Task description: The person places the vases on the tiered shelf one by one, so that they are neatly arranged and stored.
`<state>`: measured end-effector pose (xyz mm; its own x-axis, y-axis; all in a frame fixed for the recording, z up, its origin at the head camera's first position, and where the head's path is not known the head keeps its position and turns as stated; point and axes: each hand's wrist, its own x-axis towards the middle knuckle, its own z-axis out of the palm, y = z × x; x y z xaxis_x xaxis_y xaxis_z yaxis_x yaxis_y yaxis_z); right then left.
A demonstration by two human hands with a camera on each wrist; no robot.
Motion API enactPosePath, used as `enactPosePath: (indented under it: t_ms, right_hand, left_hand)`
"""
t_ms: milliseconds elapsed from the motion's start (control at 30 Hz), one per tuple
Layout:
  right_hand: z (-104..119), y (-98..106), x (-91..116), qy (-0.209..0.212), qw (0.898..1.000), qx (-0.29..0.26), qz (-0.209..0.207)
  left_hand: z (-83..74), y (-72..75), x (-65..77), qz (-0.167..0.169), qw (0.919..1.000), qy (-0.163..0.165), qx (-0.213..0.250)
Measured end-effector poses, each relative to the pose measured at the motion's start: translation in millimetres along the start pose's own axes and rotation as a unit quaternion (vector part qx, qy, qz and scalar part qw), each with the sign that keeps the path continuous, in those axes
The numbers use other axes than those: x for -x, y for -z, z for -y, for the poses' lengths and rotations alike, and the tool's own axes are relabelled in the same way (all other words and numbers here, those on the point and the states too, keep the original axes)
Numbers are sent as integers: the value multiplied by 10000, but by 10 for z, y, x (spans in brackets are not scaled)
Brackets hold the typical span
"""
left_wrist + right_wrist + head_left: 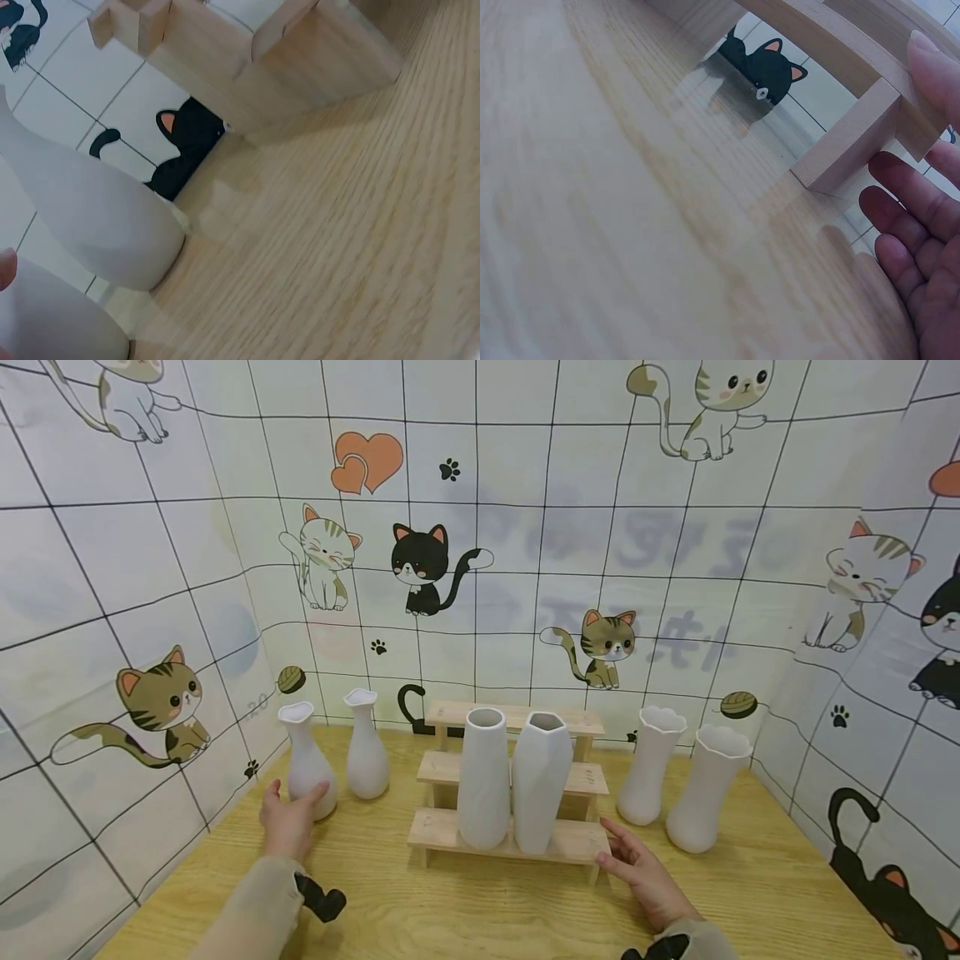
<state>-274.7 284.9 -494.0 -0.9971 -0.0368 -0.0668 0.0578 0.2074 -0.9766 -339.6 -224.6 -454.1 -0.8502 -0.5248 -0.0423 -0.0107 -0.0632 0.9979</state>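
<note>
Probably slick and breakable, the leftmost vase (305, 763) wants its belly cupped; the left hand (288, 827) grips it there, the right hand (639, 872) pinches the stand (581, 839).

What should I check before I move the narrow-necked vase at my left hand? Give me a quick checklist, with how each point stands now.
1. Left hand placed around the nearer narrow-necked vase: ok, thumb and fingers lie on either side of its body.
2. Hold firm enough: cannot tell.
3. Right hand free to help: not ok, it is at the right end of the three-tier wooden stand.
4. Smooth round vase and faceted vase upright: ok, both stand on the lowest step.
5. Other narrow-necked vase upright: ok, it stands on the table.
</note>
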Motion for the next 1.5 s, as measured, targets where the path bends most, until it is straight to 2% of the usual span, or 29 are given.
enactPosePath:
  t_ms: [200, 433, 633, 933, 1133, 1500]
  right_hand:
    - [-18, 0, -5, -15, 10000, -58, -44]
    - [-8, -1, -2, 29, 10000, -59, -74]
    - [4, -4, -2, 50, 10000, -58, -61]
    - [2, -6, -5, -16, 9999, -73, -110]
    - [13, -11, 13, 32, 9999, -78, -98]
    - [17, -9, -3, -13, 10000, -63, -72]
  left_hand:
    - [73, -29, -147, 321, 9993, -63, 155]
    - [76, -85, -215, 300, 9991, -223, 216]
    - [51, -154, -208, 71, 9994, -31, 345]
    - [30, -202, -192, -155, 9984, 47, 550]
    - [31, -190, -188, -124, 9985, 95, 529]
    - [-32, -173, -124, 135, 9991, 96, 403]
